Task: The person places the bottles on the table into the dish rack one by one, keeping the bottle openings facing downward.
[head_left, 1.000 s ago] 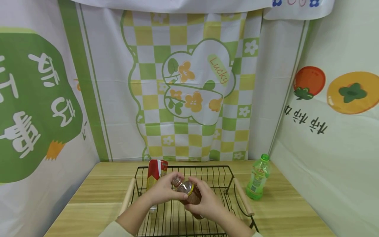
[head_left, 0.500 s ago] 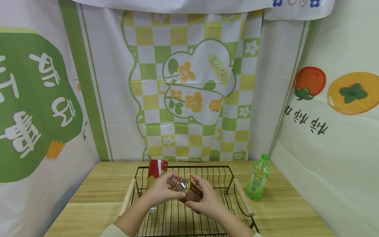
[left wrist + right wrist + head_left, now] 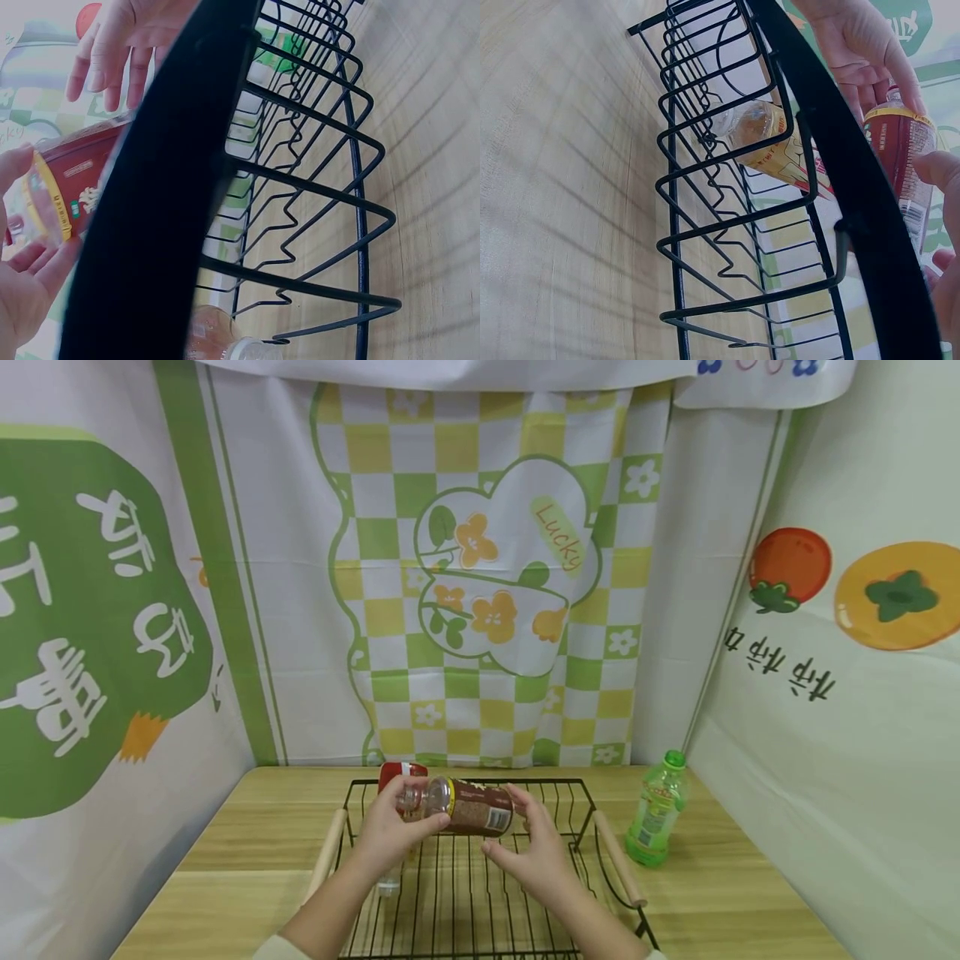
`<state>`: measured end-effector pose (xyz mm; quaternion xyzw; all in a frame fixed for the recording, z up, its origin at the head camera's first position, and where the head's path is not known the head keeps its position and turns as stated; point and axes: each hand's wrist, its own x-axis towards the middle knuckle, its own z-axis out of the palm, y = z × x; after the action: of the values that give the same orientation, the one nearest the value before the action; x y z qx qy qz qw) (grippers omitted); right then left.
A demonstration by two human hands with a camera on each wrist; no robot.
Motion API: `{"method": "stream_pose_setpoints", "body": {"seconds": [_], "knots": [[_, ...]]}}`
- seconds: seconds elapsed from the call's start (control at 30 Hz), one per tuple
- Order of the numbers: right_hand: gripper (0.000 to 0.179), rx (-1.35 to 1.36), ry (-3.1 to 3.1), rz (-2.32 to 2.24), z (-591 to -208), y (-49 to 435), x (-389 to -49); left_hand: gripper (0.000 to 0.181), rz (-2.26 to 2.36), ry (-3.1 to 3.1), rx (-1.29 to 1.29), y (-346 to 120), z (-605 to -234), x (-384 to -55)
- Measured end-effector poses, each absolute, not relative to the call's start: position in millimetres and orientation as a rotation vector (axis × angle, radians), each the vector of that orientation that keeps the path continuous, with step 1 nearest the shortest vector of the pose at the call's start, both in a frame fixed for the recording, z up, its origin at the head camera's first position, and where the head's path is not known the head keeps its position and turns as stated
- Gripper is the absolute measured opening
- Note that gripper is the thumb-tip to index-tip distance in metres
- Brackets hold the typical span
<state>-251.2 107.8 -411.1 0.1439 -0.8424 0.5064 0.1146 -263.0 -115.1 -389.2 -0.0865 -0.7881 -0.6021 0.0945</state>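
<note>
A plastic bottle [image 3: 476, 806] with a brown label and a yellow band lies sideways in the air over a black wire rack [image 3: 480, 910]. Its neck points left. My left hand [image 3: 393, 827] grips it at the neck and shoulder, thumb across the front. The right hand [image 3: 536, 843] is at the base end, its fingers spread and the thumb apart from the label. In the left wrist view the same bottle [image 3: 79, 169] shows past the rack's dark rim. Whether the right fingertips touch the base, I cannot tell.
A second bottle [image 3: 769, 142], with a yellow and red label, lies in the rack's left side, partly behind my left hand. Wooden handles [image 3: 618, 860] flank the rack. On the table [image 3: 720, 868] to the right stands a green bottle [image 3: 656, 810]. Printed cloth hangs behind and at both sides.
The brown-label bottle has risen and turned from a slant to nearly level, its base swinging right. My right hand has loosened from round its body and opened out beside the base.
</note>
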Motion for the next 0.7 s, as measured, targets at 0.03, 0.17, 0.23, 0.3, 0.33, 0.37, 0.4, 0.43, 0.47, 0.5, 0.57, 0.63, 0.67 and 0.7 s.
{"method": "stream_pose_setpoints", "body": {"seconds": [0.03,0.17,0.23,0.3,0.33,0.37,0.4,0.43,0.47,0.5,0.57,0.63,0.67,0.7], "knots": [[0.079,0.415,-2.461,1.497,-411.1,107.8,-251.1,0.054,-1.795,-2.314,-0.253,-115.5,-388.9,-263.0],[0.076,0.399,-2.439,1.540,-411.3,107.7,-250.7,0.056,-1.815,-2.228,-0.251,-116.3,-387.9,-262.8],[0.074,0.391,-2.446,1.560,-411.7,107.7,-250.6,0.056,-1.814,-2.197,-0.236,-116.5,-387.3,-262.6],[0.069,0.383,-2.463,1.578,-412.2,107.7,-250.8,0.057,-1.817,-2.175,-0.207,-116.5,-386.6,-262.1],[0.066,0.380,-2.473,1.587,-412.4,107.6,-251.2,0.057,-1.817,-2.167,-0.191,-116.3,-386.1,-261.6],[0.064,0.378,-2.483,1.605,-412.6,107.6,-251.6,0.057,-1.819,-2.158,-0.177,-116.0,-385.8,-261.1],[0.061,0.375,-2.492,1.624,-412.7,107.5,-252.0,0.057,-1.827,-2.148,-0.166,-115.5,-385.5,-260.6],[0.060,0.373,-2.500,1.644,-412.7,107.4,-252.4,0.058,-1.844,-2.133,-0.160,-114.8,-385.4,-260.0],[0.059,0.376,-2.505,1.671,-412.6,107.3,-252.5,0.058,-1.862,-2.121,-0.162,-113.8,-385.2,-259.3],[0.059,0.377,-2.509,1.696,-412.5,107.2,-252.5,0.058,-1.875,-2.112,-0.168,-112.7,-385.2,-258.7],[0.061,0.374,-2.510,1.741,-412.0,107.0,-251.7,0.058,-1.895,-2.101,-0.186,-110.2,-385.4,-257.3],[0.064,0.373,-2.503,1.773,-411.3,107.0,-250.7,0.059,-1.891,-2.101,-0.201,-108.2,-386.1,-256.1],[0.066,0.371,-2.497,1.785,-411.0,107.0,-250.2,0.060,-1.879,-2.107,-0.206,-107.3,-386.4,-255.5],[0.067,0.368,-2.493,1.791,-410.7,107.0,-249.8,0.061,-1.863,-2.113,-0.211,-106.7,-386.7,-255.0]]}}
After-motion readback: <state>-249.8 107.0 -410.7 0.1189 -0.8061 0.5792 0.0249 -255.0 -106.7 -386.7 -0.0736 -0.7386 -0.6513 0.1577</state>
